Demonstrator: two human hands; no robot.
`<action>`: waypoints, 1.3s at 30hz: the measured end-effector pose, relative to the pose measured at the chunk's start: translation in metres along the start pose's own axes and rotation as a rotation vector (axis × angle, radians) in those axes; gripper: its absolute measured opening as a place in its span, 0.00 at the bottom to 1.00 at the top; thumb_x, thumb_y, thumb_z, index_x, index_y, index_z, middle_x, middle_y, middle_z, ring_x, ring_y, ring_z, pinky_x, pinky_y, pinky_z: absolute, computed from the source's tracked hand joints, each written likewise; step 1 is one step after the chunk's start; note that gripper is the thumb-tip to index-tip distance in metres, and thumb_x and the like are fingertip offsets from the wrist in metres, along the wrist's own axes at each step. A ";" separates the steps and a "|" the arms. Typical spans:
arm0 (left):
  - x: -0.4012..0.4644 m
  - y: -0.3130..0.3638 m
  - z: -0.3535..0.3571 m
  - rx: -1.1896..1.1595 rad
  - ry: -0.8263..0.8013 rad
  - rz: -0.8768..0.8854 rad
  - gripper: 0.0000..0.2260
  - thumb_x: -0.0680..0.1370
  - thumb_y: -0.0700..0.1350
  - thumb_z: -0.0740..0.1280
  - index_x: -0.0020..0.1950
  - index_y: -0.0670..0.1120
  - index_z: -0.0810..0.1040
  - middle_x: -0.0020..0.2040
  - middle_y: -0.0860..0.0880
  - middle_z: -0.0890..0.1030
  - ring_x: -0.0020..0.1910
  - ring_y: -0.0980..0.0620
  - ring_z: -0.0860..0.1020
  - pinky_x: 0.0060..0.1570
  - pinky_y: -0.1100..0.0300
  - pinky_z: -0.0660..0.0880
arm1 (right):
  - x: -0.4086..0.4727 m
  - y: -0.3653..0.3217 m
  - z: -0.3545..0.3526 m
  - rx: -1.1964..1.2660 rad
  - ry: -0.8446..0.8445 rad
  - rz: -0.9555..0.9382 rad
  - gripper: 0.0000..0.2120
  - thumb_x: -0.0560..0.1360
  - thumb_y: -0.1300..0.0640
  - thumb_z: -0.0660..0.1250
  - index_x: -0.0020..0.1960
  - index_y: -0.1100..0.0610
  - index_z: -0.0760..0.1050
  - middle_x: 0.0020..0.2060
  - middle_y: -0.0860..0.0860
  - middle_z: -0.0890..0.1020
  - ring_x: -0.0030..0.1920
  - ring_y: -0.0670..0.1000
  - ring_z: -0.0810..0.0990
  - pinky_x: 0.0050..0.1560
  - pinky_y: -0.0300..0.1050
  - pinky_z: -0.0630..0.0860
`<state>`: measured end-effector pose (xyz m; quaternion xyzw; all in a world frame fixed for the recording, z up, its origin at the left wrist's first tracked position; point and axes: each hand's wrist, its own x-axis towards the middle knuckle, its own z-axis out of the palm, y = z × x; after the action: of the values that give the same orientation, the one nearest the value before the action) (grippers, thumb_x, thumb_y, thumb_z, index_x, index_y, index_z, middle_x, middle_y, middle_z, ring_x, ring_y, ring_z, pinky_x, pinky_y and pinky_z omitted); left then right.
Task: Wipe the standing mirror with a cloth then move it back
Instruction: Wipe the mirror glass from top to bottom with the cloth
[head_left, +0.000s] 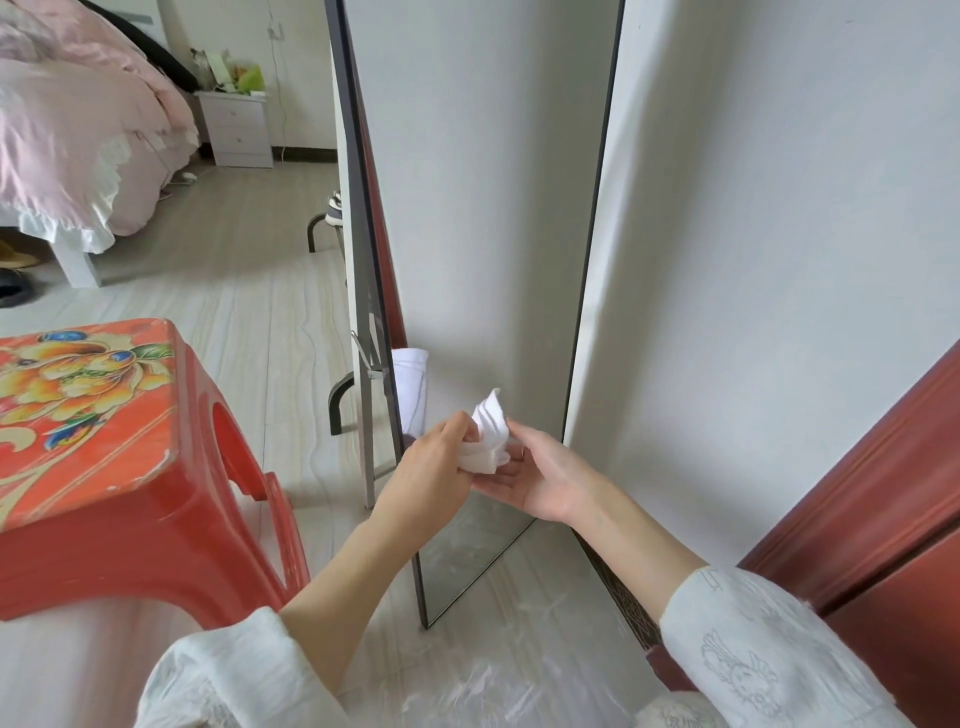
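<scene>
One bed (78, 135) with pink covers fills the far left corner of the floor (249, 270); one standing mirror (483, 234), dark-framed, stands upright by the white wall (779, 234), its lower edge on the floor; one red stool (104, 441) with a printed flower top stands at the near left; one white bedside cabinet (236, 130); no writing is readable anywhere; the left hand (431, 467) pinches one white cloth (488, 434) before the glass; the right hand (540, 475) cradles it, fingers loosely curled.
</scene>
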<state>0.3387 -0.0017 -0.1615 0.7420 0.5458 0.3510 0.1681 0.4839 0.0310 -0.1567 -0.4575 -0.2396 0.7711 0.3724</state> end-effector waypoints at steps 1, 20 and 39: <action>0.000 0.001 0.000 -0.053 -0.020 -0.039 0.09 0.74 0.42 0.68 0.48 0.46 0.69 0.43 0.53 0.75 0.41 0.48 0.75 0.33 0.61 0.66 | 0.000 0.000 -0.001 -0.007 -0.001 -0.023 0.13 0.76 0.53 0.66 0.49 0.63 0.80 0.40 0.58 0.84 0.40 0.55 0.84 0.40 0.47 0.82; 0.011 -0.003 -0.003 -0.948 0.175 -0.601 0.06 0.76 0.41 0.61 0.41 0.45 0.65 0.40 0.47 0.71 0.39 0.48 0.73 0.40 0.52 0.76 | -0.002 -0.001 -0.003 0.012 0.012 -0.059 0.05 0.76 0.65 0.63 0.51 0.65 0.75 0.40 0.56 0.80 0.40 0.51 0.78 0.43 0.42 0.76; 0.000 0.002 0.003 -0.258 -0.175 -0.370 0.20 0.72 0.46 0.69 0.62 0.47 0.70 0.54 0.51 0.76 0.53 0.52 0.74 0.48 0.61 0.70 | -0.009 -0.004 0.000 -0.149 0.163 -0.275 0.05 0.75 0.66 0.63 0.48 0.59 0.74 0.38 0.54 0.82 0.35 0.51 0.80 0.32 0.41 0.74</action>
<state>0.3421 -0.0021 -0.1621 0.6295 0.6064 0.3152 0.3696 0.4888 0.0262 -0.1487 -0.5078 -0.3255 0.6532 0.4578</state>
